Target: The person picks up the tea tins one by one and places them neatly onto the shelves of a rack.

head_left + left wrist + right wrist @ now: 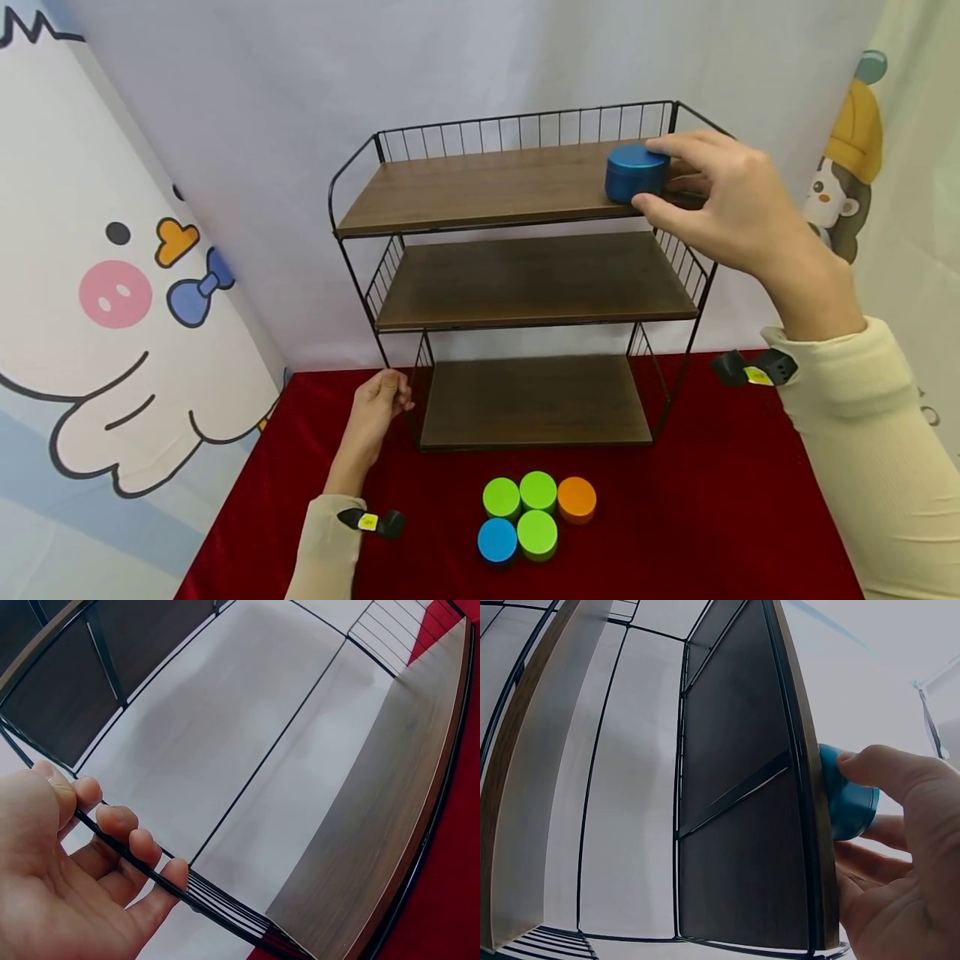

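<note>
At the front right of the top shelf, my right hand (731, 196) holds a round blue tin (634, 173) between thumb and fingers. The right wrist view shows the blue tin (847, 793) at the shelf's edge, the thumb of the right hand (911, 847) on its side. My left hand (378, 400) is at the lower left of the three-tier rack (536, 281). Seen from the left wrist, the left hand (90, 862) has its fingers curled round the black metal side frame (131, 859).
In front of the rack, several round tins stand close together on the red cloth (720, 517): green tins (537, 533), an orange tin (577, 498) and a blue tin (497, 540). Wire rails edge the shelves' back and sides. A pale curtain (480, 58) hangs behind.
</note>
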Action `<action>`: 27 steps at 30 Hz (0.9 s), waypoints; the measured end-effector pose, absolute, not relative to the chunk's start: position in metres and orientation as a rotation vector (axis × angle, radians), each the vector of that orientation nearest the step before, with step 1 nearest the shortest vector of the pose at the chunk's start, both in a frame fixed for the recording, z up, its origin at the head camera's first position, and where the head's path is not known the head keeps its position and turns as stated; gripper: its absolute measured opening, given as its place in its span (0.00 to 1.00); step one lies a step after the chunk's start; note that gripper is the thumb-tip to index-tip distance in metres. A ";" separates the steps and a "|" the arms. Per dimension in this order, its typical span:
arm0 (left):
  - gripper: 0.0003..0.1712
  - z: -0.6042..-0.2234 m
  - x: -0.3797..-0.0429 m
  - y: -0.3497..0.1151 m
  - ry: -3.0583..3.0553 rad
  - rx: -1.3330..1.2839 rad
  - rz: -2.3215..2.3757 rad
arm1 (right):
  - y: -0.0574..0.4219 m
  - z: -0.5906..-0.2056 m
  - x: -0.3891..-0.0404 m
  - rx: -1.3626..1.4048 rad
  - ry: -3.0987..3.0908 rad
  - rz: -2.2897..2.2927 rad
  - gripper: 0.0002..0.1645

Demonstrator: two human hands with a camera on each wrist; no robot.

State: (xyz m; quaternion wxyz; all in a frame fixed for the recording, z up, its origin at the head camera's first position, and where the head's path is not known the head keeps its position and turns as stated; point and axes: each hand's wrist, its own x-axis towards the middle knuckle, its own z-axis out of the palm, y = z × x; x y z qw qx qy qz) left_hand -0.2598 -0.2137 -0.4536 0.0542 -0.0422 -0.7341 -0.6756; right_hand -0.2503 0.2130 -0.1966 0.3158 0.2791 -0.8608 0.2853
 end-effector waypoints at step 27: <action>0.20 -0.455 -0.259 -0.214 -2.232 -0.105 -2.037 | 0.219 -0.223 -0.228 0.764 -1.861 0.718 0.30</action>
